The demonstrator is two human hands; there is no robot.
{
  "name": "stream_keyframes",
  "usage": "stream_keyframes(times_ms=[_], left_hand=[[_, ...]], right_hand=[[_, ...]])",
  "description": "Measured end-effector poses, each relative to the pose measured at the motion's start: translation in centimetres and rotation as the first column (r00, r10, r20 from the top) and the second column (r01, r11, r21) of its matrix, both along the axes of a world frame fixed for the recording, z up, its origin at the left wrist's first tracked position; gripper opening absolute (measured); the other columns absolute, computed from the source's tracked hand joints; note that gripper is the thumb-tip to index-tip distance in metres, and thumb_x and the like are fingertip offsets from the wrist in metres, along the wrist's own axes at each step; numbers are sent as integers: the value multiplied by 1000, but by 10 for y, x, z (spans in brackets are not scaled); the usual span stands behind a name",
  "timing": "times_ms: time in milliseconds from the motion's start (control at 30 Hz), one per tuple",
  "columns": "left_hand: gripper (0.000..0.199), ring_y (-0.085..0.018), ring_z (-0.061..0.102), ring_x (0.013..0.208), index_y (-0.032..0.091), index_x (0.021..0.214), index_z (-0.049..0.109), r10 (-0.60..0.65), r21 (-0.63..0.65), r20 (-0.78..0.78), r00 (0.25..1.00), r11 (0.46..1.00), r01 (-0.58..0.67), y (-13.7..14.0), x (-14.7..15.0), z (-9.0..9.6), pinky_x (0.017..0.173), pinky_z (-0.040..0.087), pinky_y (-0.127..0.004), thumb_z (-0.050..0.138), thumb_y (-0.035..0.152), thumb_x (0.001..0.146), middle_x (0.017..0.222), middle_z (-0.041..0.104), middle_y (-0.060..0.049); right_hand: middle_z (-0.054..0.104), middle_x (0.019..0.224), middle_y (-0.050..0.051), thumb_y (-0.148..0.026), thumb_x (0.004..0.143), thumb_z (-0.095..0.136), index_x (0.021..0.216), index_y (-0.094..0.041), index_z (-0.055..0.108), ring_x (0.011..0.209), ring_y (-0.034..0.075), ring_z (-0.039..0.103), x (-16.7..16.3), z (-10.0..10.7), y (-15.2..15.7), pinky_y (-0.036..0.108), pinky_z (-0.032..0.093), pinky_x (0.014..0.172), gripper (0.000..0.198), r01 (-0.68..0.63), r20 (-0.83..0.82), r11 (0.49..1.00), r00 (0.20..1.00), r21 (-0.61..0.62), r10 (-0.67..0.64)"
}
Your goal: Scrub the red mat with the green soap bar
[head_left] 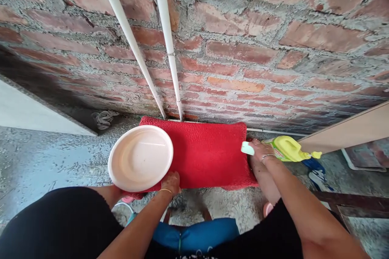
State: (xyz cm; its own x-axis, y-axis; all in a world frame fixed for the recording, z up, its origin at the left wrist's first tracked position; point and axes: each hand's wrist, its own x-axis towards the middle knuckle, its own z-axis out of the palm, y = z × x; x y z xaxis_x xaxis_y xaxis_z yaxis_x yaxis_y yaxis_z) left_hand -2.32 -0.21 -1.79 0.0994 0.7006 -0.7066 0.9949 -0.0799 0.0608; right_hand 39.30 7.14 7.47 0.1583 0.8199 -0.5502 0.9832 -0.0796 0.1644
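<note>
My left hand [172, 182] lies on the front edge of a red textured mat [206, 153], right beside a pale pink basin [116, 166]. The basin holds some clear water and rests on the mat's left end. Its fingers seem laid on the mat, with nothing visible in them. My right hand [260, 150] is closed on a small pale green object [247, 148] at the mat's right edge. Only one flat end of that object shows, so I cannot tell its kind. Just right of this hand is a yellow detergent bottle [287, 148], lying tilted.
A brick wall [231, 56] with two white pipes [165, 16] rises behind the mat. A pale panel [39, 109] stands at left, near a grey rag [105, 118] on wet concrete. At right are a beige board [346, 127] and a blue-and-white item [317, 176].
</note>
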Motion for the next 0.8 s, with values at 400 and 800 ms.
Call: stream_keyframes(times_ms=[400,800], left_hand=[[36,-25,63,94,10,106,54,-61,4,-34,998,998,61,1,3,19,79,48,-33,60,15,71,107,59,-18],[39,-26,63,93,9,106,57,-33,51,0,999,998,33,-2,1,0,80,48,-35,64,12,67,104,61,-19]], right_hand=[[51,118,9,-27,77,49,124,-30,49,108,25,44,-187,-15,50,39,28,87,47,-331,-236,931,903,155,360],[53,117,11,-25,74,56,121,-28,54,108,28,49,-21,0,28,40,33,85,47,-92,114,996,989,2,91]])
